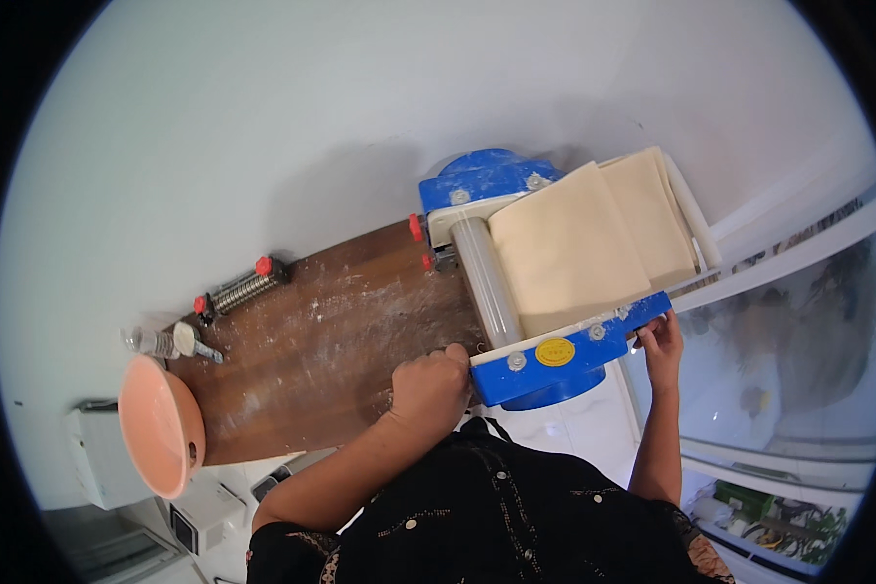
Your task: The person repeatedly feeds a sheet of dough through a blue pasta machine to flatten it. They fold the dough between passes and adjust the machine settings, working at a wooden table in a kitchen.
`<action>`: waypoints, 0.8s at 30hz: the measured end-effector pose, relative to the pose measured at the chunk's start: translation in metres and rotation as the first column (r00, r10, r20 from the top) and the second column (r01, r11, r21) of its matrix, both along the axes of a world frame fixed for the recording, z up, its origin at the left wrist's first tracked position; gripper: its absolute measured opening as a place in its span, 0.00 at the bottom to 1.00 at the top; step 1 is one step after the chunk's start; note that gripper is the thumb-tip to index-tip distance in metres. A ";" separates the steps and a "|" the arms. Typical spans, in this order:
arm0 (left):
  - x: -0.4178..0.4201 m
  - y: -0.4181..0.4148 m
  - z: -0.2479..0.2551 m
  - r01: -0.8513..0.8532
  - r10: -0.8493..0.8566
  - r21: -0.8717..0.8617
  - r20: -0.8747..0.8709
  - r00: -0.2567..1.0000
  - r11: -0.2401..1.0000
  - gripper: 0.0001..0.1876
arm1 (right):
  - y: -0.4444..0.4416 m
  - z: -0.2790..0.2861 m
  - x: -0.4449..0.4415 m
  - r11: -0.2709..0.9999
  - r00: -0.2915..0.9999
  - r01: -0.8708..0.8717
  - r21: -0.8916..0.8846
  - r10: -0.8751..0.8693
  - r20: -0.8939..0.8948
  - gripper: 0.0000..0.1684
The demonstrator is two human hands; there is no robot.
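Note:
A blue dough sheeter (445, 191) with a smooth metal roller (486, 281) stands at the right end of a floured wooden table (321, 343). Folded, layered sheets of pale dough (569, 244) lie on its feed tray, behind the roller. My left hand (432, 383) is closed in a fist at the near front corner of the blue housing; what its fingers grip is hidden. My right hand (659, 339) touches the near right end of the housing, thumb and fingers pinched at its edge, the contact partly hidden.
A noodle cutter attachment with red knobs (241, 290) lies by the wall. Left of it are a clear plastic bottle (146, 341) and a small pale-topped container (187, 339). An orange plastic basin (153, 427) sits at the table's left end. A glass-fronted cabinet (774, 365) stands at right.

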State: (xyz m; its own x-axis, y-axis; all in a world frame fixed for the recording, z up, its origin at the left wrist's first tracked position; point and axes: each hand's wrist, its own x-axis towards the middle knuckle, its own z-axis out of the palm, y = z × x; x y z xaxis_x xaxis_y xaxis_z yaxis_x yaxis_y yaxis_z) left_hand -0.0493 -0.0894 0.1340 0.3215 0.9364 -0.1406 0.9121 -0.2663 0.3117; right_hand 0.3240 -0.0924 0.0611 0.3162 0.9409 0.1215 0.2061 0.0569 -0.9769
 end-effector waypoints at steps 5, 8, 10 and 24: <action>-0.055 0.031 -0.010 0.320 0.029 -0.440 0.623 0.782 0.839 0.31 | 0.000 -0.007 0.009 0.999 1.000 0.013 0.032 -0.012 -0.027 0.30; -0.052 0.052 -0.077 0.301 0.449 -0.579 0.798 0.402 0.758 0.39 | 0.004 -0.001 0.004 0.999 1.000 0.017 0.036 -0.017 -0.005 0.24; -0.030 0.066 -0.113 0.339 0.657 -0.659 0.741 0.137 0.672 0.42 | 0.003 -0.001 0.006 1.000 0.999 0.014 0.027 -0.015 0.052 0.23; 0.032 0.088 -0.150 0.677 0.884 -0.570 0.287 -0.368 0.466 0.33 | 0.057 0.181 -0.134 0.839 0.449 -0.523 0.150 0.122 0.885 0.17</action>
